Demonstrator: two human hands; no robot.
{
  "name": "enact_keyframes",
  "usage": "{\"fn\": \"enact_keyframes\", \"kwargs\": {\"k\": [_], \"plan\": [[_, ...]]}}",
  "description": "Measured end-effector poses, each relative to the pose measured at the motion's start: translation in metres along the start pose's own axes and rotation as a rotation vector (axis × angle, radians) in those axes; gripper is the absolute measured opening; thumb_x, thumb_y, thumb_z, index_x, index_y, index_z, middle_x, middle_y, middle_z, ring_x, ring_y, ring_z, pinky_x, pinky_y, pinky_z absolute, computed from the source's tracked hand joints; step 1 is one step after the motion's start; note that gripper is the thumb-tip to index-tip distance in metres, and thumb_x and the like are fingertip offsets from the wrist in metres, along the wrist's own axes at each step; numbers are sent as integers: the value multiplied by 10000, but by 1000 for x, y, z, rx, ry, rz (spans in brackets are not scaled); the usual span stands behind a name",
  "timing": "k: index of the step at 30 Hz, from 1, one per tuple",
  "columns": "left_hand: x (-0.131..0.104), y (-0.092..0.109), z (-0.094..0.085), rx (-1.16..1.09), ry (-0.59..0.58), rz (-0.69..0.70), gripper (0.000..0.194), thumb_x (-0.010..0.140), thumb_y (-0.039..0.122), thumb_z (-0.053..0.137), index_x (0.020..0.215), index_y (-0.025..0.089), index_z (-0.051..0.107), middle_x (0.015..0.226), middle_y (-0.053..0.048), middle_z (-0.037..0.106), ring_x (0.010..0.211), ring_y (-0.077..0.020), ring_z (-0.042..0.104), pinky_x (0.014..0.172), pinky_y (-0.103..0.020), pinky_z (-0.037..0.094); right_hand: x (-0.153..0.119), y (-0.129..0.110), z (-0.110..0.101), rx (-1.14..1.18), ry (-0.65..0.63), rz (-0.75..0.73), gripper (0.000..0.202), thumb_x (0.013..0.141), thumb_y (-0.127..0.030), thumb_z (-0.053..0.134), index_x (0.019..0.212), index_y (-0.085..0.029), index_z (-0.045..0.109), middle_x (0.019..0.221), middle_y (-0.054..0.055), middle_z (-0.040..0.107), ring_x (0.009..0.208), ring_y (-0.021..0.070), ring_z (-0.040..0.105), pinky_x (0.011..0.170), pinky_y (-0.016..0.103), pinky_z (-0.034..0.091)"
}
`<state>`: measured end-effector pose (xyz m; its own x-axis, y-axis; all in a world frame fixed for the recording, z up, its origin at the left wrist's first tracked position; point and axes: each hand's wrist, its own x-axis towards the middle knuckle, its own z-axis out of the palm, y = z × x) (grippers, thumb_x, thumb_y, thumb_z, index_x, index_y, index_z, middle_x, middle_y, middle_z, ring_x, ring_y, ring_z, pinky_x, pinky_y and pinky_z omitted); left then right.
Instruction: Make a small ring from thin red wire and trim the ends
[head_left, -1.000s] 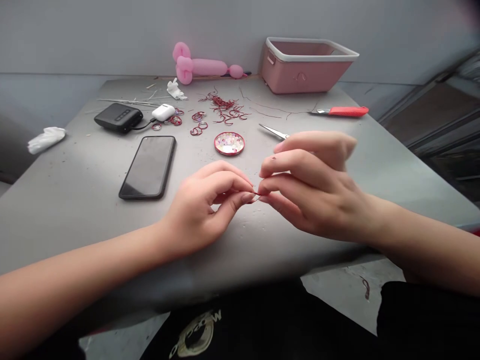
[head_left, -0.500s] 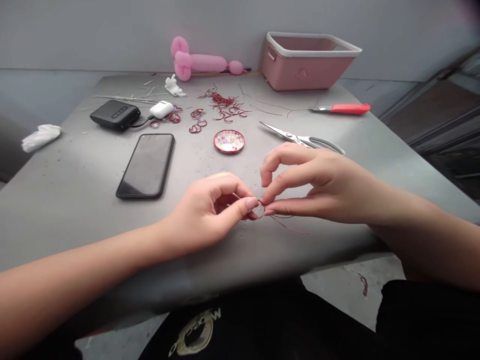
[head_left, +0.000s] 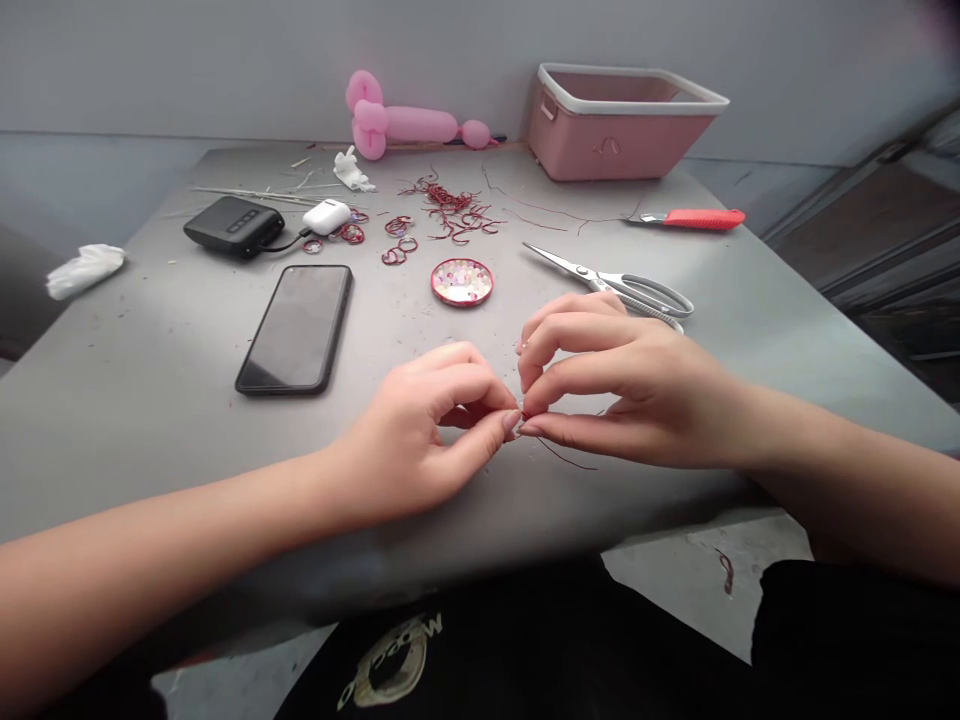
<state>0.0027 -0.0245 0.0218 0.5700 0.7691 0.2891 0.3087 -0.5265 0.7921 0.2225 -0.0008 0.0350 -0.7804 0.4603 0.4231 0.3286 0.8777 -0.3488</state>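
My left hand [head_left: 450, 425] pinches a thin dark red cord [head_left: 568, 459] between thumb and forefinger. Right beside it, my right hand [head_left: 622, 385] closes thumb and forefinger on the same cord, the fingertips of both hands nearly meeting. A loose end of the cord trails down to the right below the right thumb; the part between the fingers is mostly hidden. Beyond the hands lies a round red-rimmed dish of small pale and pink beads [head_left: 462, 283]. Scissors [head_left: 600, 275] with grey and white handles rest just behind my right hand.
A phone [head_left: 296, 330] lies left, a black power bank [head_left: 234, 226] and white earbud case [head_left: 327, 217] behind it. Red cord rings [head_left: 399, 250] and cord scraps [head_left: 450, 200] lie mid-table. Farther back are a red-handled cutter [head_left: 703, 219], pink bin [head_left: 615, 145] and pink balloon [head_left: 420, 124].
My right fingertips have come closer to my left ones, and the small loop between them is now mostly covered. The right hand's other fingers have shifted slightly. The view has moved a little.
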Motion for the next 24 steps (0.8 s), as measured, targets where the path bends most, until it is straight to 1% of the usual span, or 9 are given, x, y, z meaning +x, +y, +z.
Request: {"fn": "enact_keyframes", "kwargs": {"k": [4, 8, 10, 13, 15, 17, 19, 21, 24], "plan": [[-1, -1, 0, 20, 6, 38, 122, 884, 133, 574, 800, 154, 660, 819, -43, 630, 747, -131, 610, 681, -258, 541, 0, 2, 2, 49, -13, 4, 145, 916, -235, 643, 784, -187, 679, 839, 36, 629, 902, 179, 611, 856, 395, 424], [0, -1, -2, 48, 45, 22, 132, 899, 159, 565, 784, 157, 627, 811, -50, 639, 779, -152, 605, 724, -289, 523, 3, 6, -1, 185, -8, 61, 105, 908, -268, 678, 855, -185, 714, 871, 33, 635, 837, 132, 601, 769, 318, 473], [0, 0, -3, 53, 43, 23, 143, 910, 172, 557, 782, 158, 619, 809, -50, 645, 788, -156, 601, 740, -296, 513, 4, 6, -4, 199, -18, 69, 95, 917, -256, 664, 889, -183, 718, 883, 38, 633, 835, 125, 600, 752, 301, 485], [1, 0, -3, 87, 39, 40, 146, 914, 173, 547, 786, 164, 618, 803, -41, 653, 799, -153, 603, 761, -289, 503, 4, 6, -5, 182, -24, 54, 100, 931, -241, 633, 905, -184, 712, 885, 48, 634, 848, 141, 603, 763, 322, 491], [1, 0, -3, 112, 21, 30, 143, 912, 172, 538, 789, 172, 611, 775, -24, 651, 762, -143, 598, 722, -272, 495, 3, 6, -4, 170, -10, 45, 108, 933, -237, 622, 891, -183, 706, 866, 49, 629, 838, 149, 597, 783, 348, 492], [1, 2, -3, 108, -21, -12, 144, 910, 174, 526, 787, 177, 600, 738, -7, 648, 696, -134, 584, 654, -260, 475, 2, 6, -3, 139, 10, 28, 120, 932, -232, 616, 861, -185, 700, 841, 44, 620, 844, 159, 590, 823, 381, 488], [1, 3, -4, 51, -71, -78, 147, 910, 179, 515, 790, 178, 601, 730, -3, 657, 672, -132, 583, 620, -254, 460, 1, 7, -3, 112, 10, 1, 127, 931, -233, 617, 841, -190, 694, 831, 40, 617, 868, 169, 594, 861, 404, 481], [2, 5, -5, -54, -114, -149, 157, 916, 205, 514, 798, 179, 614, 734, -4, 657, 670, -131, 579, 601, -248, 450, 1, 8, -4, 128, -18, -26, 116, 938, -232, 613, 864, -191, 693, 854, 43, 624, 900, 172, 606, 862, 394, 488], [5, 7, -9, -236, -205, -255, 198, 940, 287, 514, 809, 183, 620, 745, -2, 637, 673, -127, 561, 604, -243, 452, 2, 10, -8, 187, -64, -79, 89, 948, -205, 602, 928, -189, 686, 922, 53, 638, 930, 161, 616, 854, 363, 504]]}}
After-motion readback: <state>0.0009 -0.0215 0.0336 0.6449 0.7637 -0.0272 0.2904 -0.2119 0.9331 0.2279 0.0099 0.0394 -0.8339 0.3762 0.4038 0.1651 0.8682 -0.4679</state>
